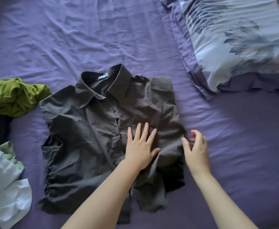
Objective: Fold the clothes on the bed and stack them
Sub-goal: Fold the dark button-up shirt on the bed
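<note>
Early on: the left hand (141,149) presses flat on the half-folded shirt (89,129), the right hand (195,151) hovers loosely curled and empty, the pile (8,129) unfolded.

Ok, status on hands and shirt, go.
Left hand flat on dark grey collared shirt. Right hand loosely curled at its edge, holding nothing. Nothing in the way.

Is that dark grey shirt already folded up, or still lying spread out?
Partly folded. The grey shirt lies front-up, collar showing, its right side turned in; the left hand presses it flat.
</note>
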Available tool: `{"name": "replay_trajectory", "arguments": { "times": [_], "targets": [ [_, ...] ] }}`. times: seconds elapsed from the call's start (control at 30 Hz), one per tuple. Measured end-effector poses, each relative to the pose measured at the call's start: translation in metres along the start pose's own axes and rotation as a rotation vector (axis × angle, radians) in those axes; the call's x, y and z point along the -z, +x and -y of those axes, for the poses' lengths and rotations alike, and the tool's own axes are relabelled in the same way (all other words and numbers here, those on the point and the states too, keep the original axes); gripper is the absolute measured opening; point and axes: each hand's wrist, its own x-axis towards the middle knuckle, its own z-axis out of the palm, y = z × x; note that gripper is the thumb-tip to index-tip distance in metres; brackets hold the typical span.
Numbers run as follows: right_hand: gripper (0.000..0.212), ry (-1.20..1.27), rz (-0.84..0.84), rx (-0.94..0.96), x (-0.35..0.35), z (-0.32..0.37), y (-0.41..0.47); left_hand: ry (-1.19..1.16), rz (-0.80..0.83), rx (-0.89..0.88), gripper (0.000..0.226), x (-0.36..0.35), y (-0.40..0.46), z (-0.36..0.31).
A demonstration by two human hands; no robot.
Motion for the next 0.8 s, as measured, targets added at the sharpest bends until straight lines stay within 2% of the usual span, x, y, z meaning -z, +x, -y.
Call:
{"name": "replay_trajectory", "arguments": {
  "times": [0.07, 0.13, 0.27, 0.4, 0.5, 0.63, 0.7, 0.8],
  "targets": [
    [0.028, 0.014, -0.052, 0.142, 0.004, -0.011, -0.032, 0.036, 0.002, -0.012, 0.073, -0.004, 0.001, 0.005],
    [0.027, -0.005, 0.036, 0.253, 0.006, -0.024, -0.063, 0.039, 0.006, -0.018, 0.072, -0.004, 0.0, 0.007],
    [0.038, -0.155, 0.197, 0.372, 0.001, -0.042, -0.096, -0.043, -0.02, -0.035, 0.067, 0.002, -0.014, 0.0],
    [0.03, -0.245, 0.113, 0.394, 0.003, -0.05, -0.094, -0.19, -0.025, -0.107, 0.065, 0.002, -0.048, -0.014],
    [0.02, -0.035, 0.038, 0.244, 0.01, -0.059, -0.096, -0.272, 0.003, -0.097, 0.062, -0.005, -0.069, -0.022],
    [0.031, 0.513, -0.033, -0.295, 0.024, -0.079, -0.111, -0.219, 0.079, -0.048, 0.059, -0.017, -0.076, -0.024],
    [0.028, 0.673, -0.101, -0.492, 0.026, -0.086, -0.119, -0.159, 0.108, -0.033, 0.059, -0.024, -0.075, -0.025],
    [0.026, 0.725, -0.127, -0.525, 0.027, -0.085, -0.122, -0.133, 0.097, -0.022, 0.061, -0.032, -0.076, -0.029]
  ]
}}
